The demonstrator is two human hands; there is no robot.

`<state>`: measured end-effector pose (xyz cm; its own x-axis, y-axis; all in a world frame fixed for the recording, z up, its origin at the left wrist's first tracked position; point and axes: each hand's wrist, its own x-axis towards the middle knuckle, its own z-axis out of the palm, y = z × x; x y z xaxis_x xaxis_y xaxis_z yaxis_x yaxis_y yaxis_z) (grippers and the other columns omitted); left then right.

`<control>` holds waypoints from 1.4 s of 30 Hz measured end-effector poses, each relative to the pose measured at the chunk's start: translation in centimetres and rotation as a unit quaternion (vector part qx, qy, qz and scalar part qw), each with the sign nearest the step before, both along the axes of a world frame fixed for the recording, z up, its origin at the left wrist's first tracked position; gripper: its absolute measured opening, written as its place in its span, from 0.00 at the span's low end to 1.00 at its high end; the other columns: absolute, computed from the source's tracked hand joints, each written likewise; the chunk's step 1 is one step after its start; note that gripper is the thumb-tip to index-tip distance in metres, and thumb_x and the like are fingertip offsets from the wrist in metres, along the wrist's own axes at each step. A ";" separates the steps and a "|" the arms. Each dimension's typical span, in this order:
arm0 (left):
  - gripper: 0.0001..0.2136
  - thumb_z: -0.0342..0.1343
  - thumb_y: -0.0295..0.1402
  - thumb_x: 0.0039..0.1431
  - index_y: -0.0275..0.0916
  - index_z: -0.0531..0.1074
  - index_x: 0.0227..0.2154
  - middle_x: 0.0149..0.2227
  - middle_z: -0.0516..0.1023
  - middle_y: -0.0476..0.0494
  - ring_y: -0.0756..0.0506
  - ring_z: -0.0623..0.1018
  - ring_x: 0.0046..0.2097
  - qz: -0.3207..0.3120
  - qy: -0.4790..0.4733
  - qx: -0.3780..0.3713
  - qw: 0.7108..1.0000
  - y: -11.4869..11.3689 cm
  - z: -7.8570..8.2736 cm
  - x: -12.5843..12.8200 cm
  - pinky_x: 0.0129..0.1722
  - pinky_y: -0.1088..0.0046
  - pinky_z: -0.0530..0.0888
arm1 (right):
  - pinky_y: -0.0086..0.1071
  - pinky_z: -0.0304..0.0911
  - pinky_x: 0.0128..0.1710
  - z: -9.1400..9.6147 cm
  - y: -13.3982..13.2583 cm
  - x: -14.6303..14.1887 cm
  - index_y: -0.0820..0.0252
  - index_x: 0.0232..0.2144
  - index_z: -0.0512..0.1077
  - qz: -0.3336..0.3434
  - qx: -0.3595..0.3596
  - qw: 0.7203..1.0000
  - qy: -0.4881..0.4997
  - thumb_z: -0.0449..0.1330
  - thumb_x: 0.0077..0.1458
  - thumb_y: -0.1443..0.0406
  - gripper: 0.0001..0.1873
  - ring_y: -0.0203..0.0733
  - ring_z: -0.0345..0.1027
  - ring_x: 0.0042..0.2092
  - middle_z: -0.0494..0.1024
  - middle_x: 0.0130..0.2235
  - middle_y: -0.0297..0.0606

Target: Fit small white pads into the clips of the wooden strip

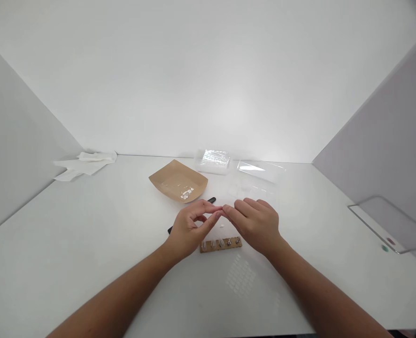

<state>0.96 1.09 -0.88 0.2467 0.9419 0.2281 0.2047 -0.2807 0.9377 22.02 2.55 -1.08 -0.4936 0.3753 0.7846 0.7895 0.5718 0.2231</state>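
My left hand (191, 227) and my right hand (256, 224) meet at the fingertips over the middle of the table. Both are closed in a pinch, and whatever lies between them is too small or hidden to make out. Just below them sits a narrow brown strip (225, 246) bearing a row of small clear and metallic pieces. A tiny white flake (222, 226) lies on the table between the hands and the strip. Behind my left hand runs a black tool (212, 200), mostly covered, with only its two ends showing.
A brown paper tray (165, 174) holding several small white bits (187, 193) stands beyond my left hand. Farther back are a clear plastic pack (214, 160) and a clear lid (260, 172). White tissues (88, 164) lie left; a metal-edged frame (375, 228) leans right near a green spot (385, 248).
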 end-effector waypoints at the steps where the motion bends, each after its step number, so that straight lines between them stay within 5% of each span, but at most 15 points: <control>1: 0.10 0.61 0.42 0.68 0.49 0.85 0.46 0.41 0.83 0.44 0.44 0.82 0.44 -0.002 -0.006 -0.007 1.000 0.0 0.1 0.0 0.40 0.70 0.81 | 0.37 0.40 0.28 0.0 0.0 0.0 0.55 0.31 0.72 0.000 0.004 1.000 -0.001 0.65 0.67 0.65 0.10 0.34 0.50 0.26 0.60 0.21 0.26; 9: 0.11 0.64 0.42 0.65 0.44 0.86 0.43 0.41 0.83 0.42 0.43 0.82 0.43 -0.025 -0.043 -0.033 0.998 0.3 0.1 -0.1 0.35 0.72 0.81 | 0.37 0.39 0.28 0.0 0.2 0.4 0.55 0.31 0.73 0.023 0.024 0.999 -0.002 0.67 0.65 0.65 0.10 0.34 0.47 0.26 0.58 0.22 0.26; 20: 0.11 0.61 0.42 0.68 0.43 0.85 0.43 0.42 0.83 0.40 0.42 0.83 0.45 -0.054 -0.044 -0.042 0.997 0.7 0.0 -0.5 0.41 0.67 0.83 | 0.37 0.42 0.26 0.4 -0.3 0.0 0.54 0.30 0.73 0.031 0.017 0.999 -0.023 0.64 0.67 0.63 0.11 0.34 0.48 0.25 0.59 0.21 0.27; 26: 0.10 0.63 0.41 0.66 0.42 0.85 0.42 0.41 0.83 0.40 0.42 0.82 0.44 -0.036 -0.040 -0.039 0.998 0.6 0.2 -0.4 0.40 0.67 0.84 | 0.35 0.41 0.26 0.5 -0.5 -0.2 0.55 0.30 0.72 0.030 0.022 0.999 -0.033 0.65 0.63 0.71 0.10 0.33 0.49 0.25 0.60 0.21 0.26; 42: 0.10 0.61 0.40 0.67 0.45 0.85 0.45 0.36 0.82 0.41 0.41 0.79 0.46 -0.012 0.010 0.017 1.000 0.3 0.0 -0.2 0.36 0.68 0.83 | 0.36 0.40 0.26 0.1 -0.7 -0.3 0.56 0.23 0.63 0.048 -0.016 0.999 -0.009 0.63 0.65 0.69 0.19 0.34 0.48 0.25 0.58 0.21 0.27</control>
<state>0.77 1.40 -0.83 0.2733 0.9278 0.2538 0.2172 -0.3166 0.9234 21.69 1.84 -0.94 -0.5421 0.3514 0.7634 0.7272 0.6514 0.2166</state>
